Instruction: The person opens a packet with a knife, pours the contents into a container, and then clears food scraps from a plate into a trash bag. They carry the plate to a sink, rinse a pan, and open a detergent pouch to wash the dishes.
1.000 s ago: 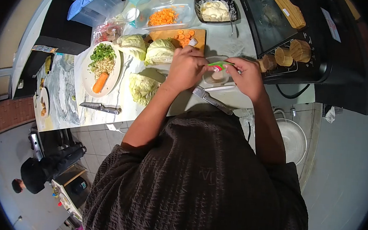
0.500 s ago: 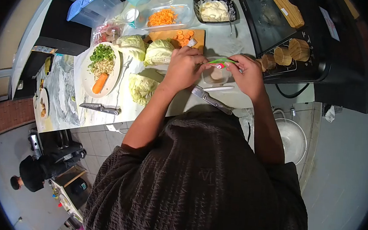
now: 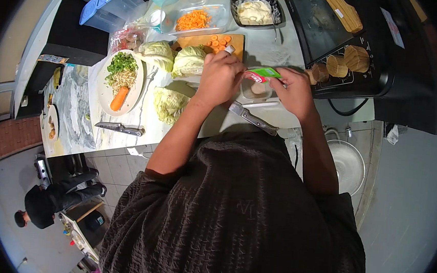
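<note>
A small green and red packet point(image 3: 263, 74) is stretched between my two hands. My left hand point(image 3: 220, 79) pinches one end of it and my right hand point(image 3: 294, 89) the other. Beneath the packet sits a small clear container point(image 3: 257, 91) with something pale inside. A knife with a dark handle point(image 3: 255, 119) lies just in front of it, by the counter edge. Left of my left hand are a cut cabbage point(image 3: 189, 63) and another cabbage piece point(image 3: 169, 105). Carrot slices point(image 3: 218, 43) rest on a wooden cutting board point(image 3: 239, 41) behind that hand.
A plate point(image 3: 103, 99) of greens, sprouts and a carrot stands at left, with a second knife point(image 3: 119, 128) near the edge. Behind are a glass dish point(image 3: 215, 13) of shredded carrot and a black bowl point(image 3: 257, 11). An oven point(image 3: 368, 61) stands right; a person point(image 3: 41, 205) is far left.
The packet has tilted so its green and red printed face shows more. My hands have shifted only slightly. The person in the background has moved a little.
</note>
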{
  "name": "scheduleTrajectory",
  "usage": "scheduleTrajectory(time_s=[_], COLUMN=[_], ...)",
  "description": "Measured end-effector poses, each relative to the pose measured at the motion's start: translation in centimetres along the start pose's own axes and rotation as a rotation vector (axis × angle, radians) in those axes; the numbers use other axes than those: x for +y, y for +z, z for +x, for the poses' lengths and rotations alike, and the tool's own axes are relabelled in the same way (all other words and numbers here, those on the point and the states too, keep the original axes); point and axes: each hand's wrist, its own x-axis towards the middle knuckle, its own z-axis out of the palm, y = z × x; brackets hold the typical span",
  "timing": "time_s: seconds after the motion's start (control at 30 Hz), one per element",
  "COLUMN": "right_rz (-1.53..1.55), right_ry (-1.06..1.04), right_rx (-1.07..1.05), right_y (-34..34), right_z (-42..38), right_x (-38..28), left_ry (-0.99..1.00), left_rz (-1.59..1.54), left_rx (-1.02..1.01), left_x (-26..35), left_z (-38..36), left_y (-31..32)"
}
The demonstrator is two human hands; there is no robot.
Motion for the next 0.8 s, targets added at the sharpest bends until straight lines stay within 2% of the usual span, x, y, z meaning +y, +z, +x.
scheduleTrajectory(time_s=[0.1, 0.3, 0.53, 0.6, 0.7, 0.8], right_rz=[0.084, -0.076, -0.071, 0.078, 0.140, 0.102], right_ry=[0.059, -0.059, -0.111, 0.004, 0.105, 0.047], right_rx=[0.083, 0.044, -0.024, 0.006, 0.035, 0.016], right_y=[0.4, 0.1, -0.3, 0.0, 0.8, 0.7], right_z=[0.1, 0.2, 0.5, 0.5, 0.2, 0.1], right_x=[0.4, 0.0, -1.3, -1.6, 0.1, 0.6], left_ry=[0.004, -0.050, -0.009, -0.001, -0.053, 0.011], left_rz=[-0.060, -0.004, -0.150, -0.139, -0.023, -0.076], left_rx=[-0.012, -0.042, -0.007, -0.005, 0.025, 0.008], left_x=[0.4, 0.5, 0.7, 0.2, 0.0, 0.2], left_z=[0.0, -0.2, -0.1, 0.0, 0.0, -0.1], left_y=[0.1, 0.1, 0.3, 0.3, 0.1, 0.0])
